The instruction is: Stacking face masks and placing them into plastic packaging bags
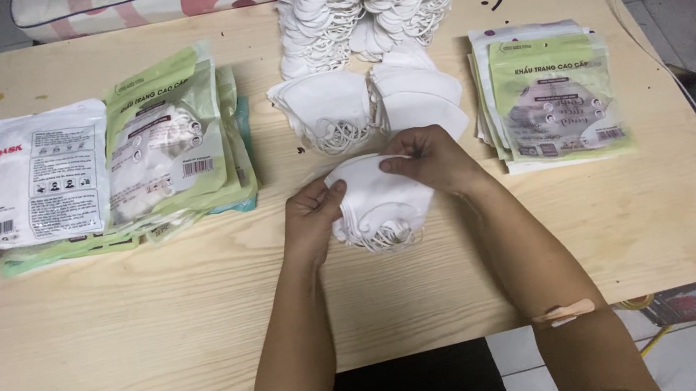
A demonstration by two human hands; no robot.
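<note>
- A small stack of white masks (381, 199) lies at the centre of the frame on the pale wooden surface (110, 335), held between both hands.
- The left hand (313, 220) pinches the stack's left edge, its grip narrow, thumb and fingers closed on the masks.
- The right hand (435, 158) lies over the stack's upper right corner, fingers curled and closed on the top mask; the ear loops hang out below the hands.
- Just above the hands, two more bundles of white masks (371, 108) lie side by side, near the hands but apart from them.
- Further up, at the top centre of the frame, a big loose heap of masks (364, 2) reaches to the far edge of the surface.
- At the right of the frame sits a neat pile of flat green-and-white pouches (551, 98); whether they hold anything I cannot tell.
- At the left of the frame lies a spread pile of filled pouches (173, 149), with white masks showing through the clear window of the top green one.
- A white pouch (25, 181) lies at the left end of that pile.
- A beige strip is stuck on the right forearm (564, 313), at the lower right of the frame.
</note>
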